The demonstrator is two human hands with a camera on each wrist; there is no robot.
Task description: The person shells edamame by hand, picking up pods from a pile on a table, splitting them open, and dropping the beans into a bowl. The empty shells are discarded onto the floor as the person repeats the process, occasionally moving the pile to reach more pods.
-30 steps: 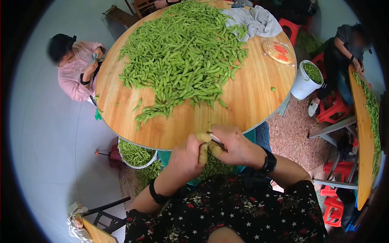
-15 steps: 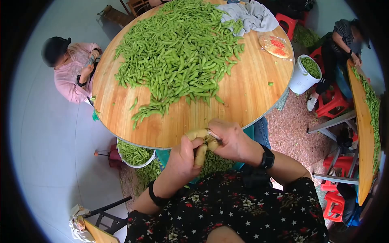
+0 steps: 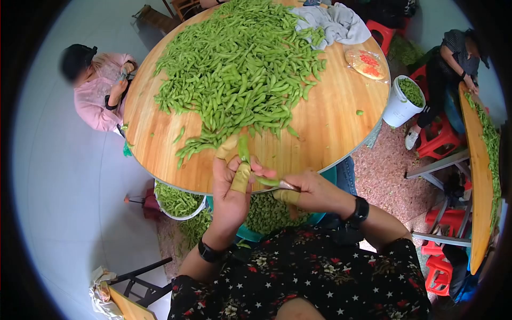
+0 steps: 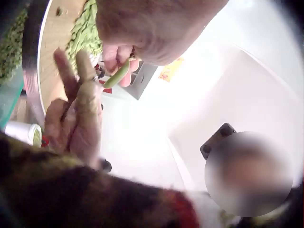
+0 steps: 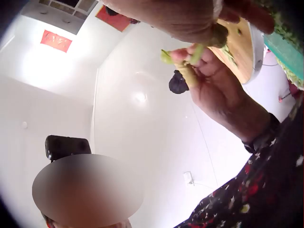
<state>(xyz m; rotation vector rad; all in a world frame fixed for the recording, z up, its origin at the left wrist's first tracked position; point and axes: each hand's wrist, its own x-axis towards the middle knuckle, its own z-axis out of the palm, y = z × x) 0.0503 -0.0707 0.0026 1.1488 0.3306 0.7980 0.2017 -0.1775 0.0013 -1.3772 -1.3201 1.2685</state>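
Observation:
My left hand point(image 3: 230, 193) is raised over the near edge of the round table, with yellowish covers on its thumb and a finger. Between those it pinches a green soybean pod point(image 3: 244, 149). A second pod point(image 3: 268, 182) lies along its other fingers, its end at a small metal tool point(image 3: 288, 185). My right hand point(image 3: 320, 193) grips that tool, whose full shape is hidden. In the left wrist view a pod point(image 4: 118, 76) hangs from the left fingers. The right wrist view shows green pod tips point(image 5: 166, 57) at the left thumb.
A big heap of pods point(image 3: 234, 80) covers the round table point(image 3: 336, 122). Below its edge are a teal basin point(image 3: 314, 217) of shelled beans and a white bucket point(image 3: 184, 218) of pods. A wrapped flatbread point(image 3: 368, 65) and grey cloth point(image 3: 336, 25) lie at back right. People sit on both sides.
Both hands were together at the table edge. The left has moved left and forward, opening out with a pod between thumb and finger; the right has drawn slightly back, still holding the metal tool.

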